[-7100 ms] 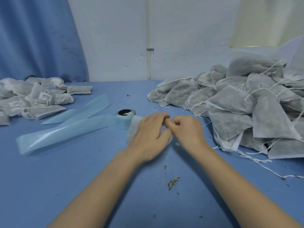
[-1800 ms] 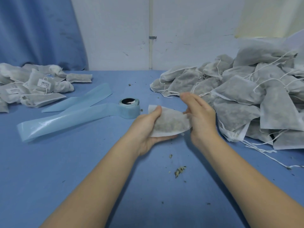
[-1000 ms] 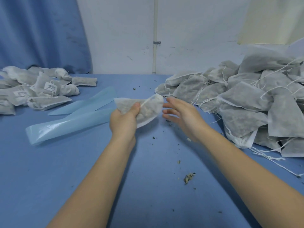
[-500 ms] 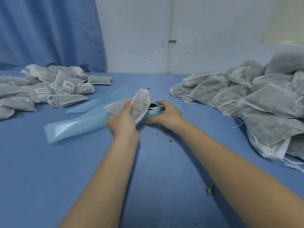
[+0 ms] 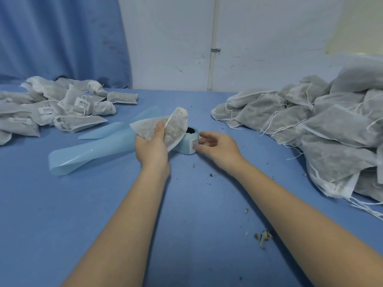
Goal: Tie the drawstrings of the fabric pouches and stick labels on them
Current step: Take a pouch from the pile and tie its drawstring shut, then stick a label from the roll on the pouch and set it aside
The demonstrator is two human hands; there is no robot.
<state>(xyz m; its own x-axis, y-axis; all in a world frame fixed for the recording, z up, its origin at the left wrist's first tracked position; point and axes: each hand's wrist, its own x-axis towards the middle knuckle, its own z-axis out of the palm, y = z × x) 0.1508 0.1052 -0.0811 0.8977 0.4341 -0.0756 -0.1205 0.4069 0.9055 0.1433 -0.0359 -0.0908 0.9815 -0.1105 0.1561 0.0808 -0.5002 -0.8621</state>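
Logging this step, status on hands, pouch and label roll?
Left hand grips pouch. Right hand open at label roll. Nothing blocking.

The pouch in the left hand is looking like thin, matt, fibrous non-woven cloth, half see-through, with coarse filling showing through it. The heaps at far left and far right are showing the same dull grey-white cloth, with thin white cotton-like strings. The roll at frame centre is wearing smooth, pale blue backing, slightly glossy, probably waxed paper, and a white paper label. The table is appearing as matt blue cloth or felt, flecked with dry crumbs. The wall is looking painted, matt and scuffed.
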